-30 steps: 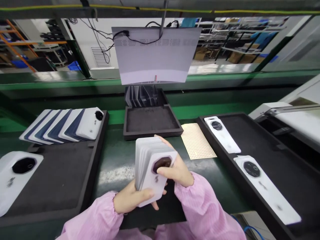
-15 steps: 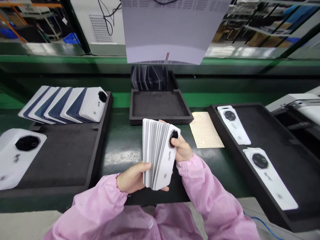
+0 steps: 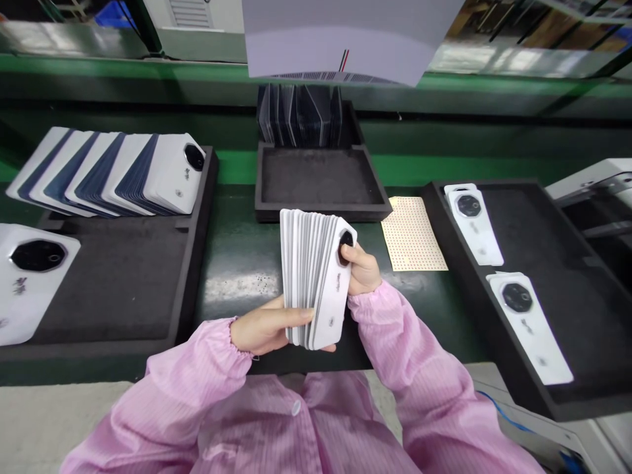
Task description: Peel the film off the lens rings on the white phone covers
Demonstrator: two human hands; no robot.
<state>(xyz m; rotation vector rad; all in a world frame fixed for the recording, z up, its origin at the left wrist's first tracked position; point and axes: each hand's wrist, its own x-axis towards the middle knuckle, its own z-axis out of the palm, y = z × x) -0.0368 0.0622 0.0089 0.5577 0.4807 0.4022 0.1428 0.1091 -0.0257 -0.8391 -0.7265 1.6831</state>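
Observation:
Both my hands hold one thick stack of white phone back covers [image 3: 313,276], stood on edge above the green belt [image 3: 237,263]. My left hand [image 3: 264,327] grips the stack's lower end, fingers wrapped round it. My right hand [image 3: 362,268] clasps the upper right side, thumb near the dark camera hole of the front cover. Pink sleeves cover both arms.
A black foam tray [image 3: 118,289] at left carries a fanned row of covers [image 3: 108,172] and a single white cover [image 3: 29,280]. A smaller black tray [image 3: 320,184] behind holds dark upright sheets. The right tray [image 3: 582,296] has two white covers; a dotted yellow sheet [image 3: 415,234] lies beside it.
The stack has been turned from face-on to edge-on and held more upright. The view has tilted downward, so the trays sit higher in the frame.

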